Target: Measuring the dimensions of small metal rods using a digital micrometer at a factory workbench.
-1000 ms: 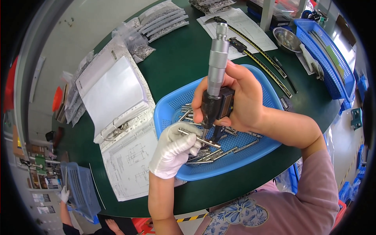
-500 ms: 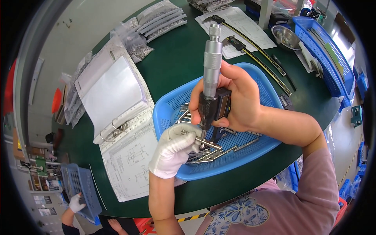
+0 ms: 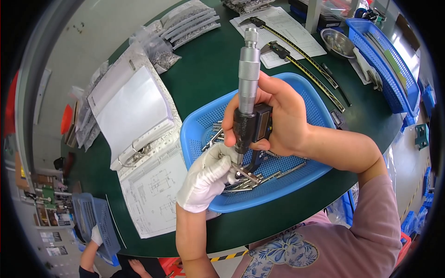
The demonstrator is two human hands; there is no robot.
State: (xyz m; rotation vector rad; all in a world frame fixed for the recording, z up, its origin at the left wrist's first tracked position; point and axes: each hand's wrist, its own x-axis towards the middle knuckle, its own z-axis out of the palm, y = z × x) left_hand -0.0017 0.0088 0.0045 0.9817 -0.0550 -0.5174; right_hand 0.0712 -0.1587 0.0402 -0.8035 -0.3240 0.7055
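Note:
My bare right hand (image 3: 288, 118) grips a digital micrometer (image 3: 249, 69), its silver thimble pointing up and its black frame down. In my white-gloved left hand (image 3: 204, 178), thumb and fingers pinch a slim metal pin (image 3: 250, 175). The pin lies at the lower end of the micrometer, by the measuring gap; whether both jaws touch it I cannot tell. Both hands are over a blue perforated basket (image 3: 259, 203). Several similar loose metal pins (image 3: 242, 187) lie inside it, partly hidden under my hands.
Left of the basket lie an open ring binder (image 3: 134, 106) and drawing sheets (image 3: 155, 199). Beyond it are two calipers (image 3: 280, 51), bagged parts (image 3: 192, 23) and a metal bowl (image 3: 337, 44). Another blue basket (image 3: 382, 69) stands right. A co-worker's gloved hand (image 3: 96, 235) is at lower left.
The pin's free end has swung downward, so it slants more steeply. My left hand has turned slightly, and the micrometer has shifted a little left. The co-worker's gloved hand has moved up against their basket.

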